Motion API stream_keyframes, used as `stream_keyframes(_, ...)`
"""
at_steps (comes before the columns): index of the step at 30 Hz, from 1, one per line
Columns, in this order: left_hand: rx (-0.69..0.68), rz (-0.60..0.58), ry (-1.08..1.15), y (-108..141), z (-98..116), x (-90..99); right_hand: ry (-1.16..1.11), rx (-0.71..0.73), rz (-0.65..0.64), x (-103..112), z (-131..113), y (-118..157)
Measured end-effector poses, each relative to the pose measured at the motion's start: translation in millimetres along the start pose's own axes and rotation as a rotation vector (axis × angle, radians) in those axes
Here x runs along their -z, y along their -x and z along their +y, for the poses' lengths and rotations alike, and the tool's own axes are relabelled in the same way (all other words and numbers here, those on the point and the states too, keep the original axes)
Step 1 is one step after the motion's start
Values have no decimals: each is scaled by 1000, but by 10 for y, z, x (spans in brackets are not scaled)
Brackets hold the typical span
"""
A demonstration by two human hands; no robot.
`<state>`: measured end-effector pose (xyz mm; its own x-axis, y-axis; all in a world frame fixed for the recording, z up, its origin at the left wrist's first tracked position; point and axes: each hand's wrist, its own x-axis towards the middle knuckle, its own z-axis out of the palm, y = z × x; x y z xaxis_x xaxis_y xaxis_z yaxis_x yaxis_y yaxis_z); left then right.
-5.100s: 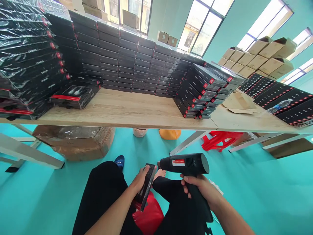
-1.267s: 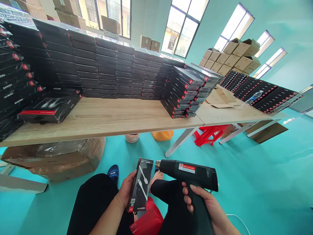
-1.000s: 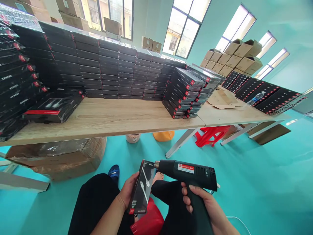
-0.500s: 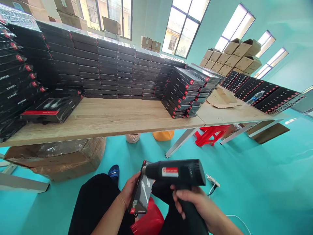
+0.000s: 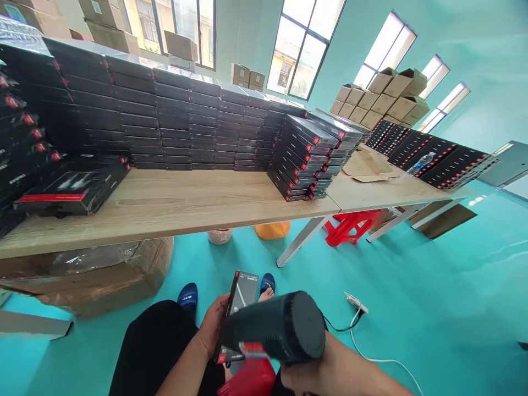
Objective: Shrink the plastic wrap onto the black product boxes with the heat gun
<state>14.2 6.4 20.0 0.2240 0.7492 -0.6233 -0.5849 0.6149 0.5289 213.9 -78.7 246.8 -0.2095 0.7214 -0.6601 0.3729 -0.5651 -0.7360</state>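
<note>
Heat gun (image 5: 272,327), gripped in right hand (image 5: 334,371)

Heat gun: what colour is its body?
The heat gun is dark matte black, with a red label near the rear; the head view shows it best.

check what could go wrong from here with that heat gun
The heat gun in the right hand is aimed roughly towards the black retail box in the left hand; if it's hot, it could burn those fingers or damage the box. The red plastic bag just below might soften. The white cable on the floor could snag.
</note>
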Motion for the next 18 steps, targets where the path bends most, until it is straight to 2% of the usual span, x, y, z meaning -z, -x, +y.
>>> stream_keyframes(4,194,-68,6,35,-15,-41,-210,186,213,96,-36,-113)
stream_keyframes(9,168,-30,102,78,29,-69,-272,80,292,382,55,-206)
stream_keyframes(12,197,-78,96,77,53,-96,-284,71,351,399,139,-186)
stream_keyframes(14,206,-72,82,81,62,-120,-256,88,313,318,197,-142)
stream_keyframes(18,44,28,87,122,84,-151,-50,112,50,92,312,-9)
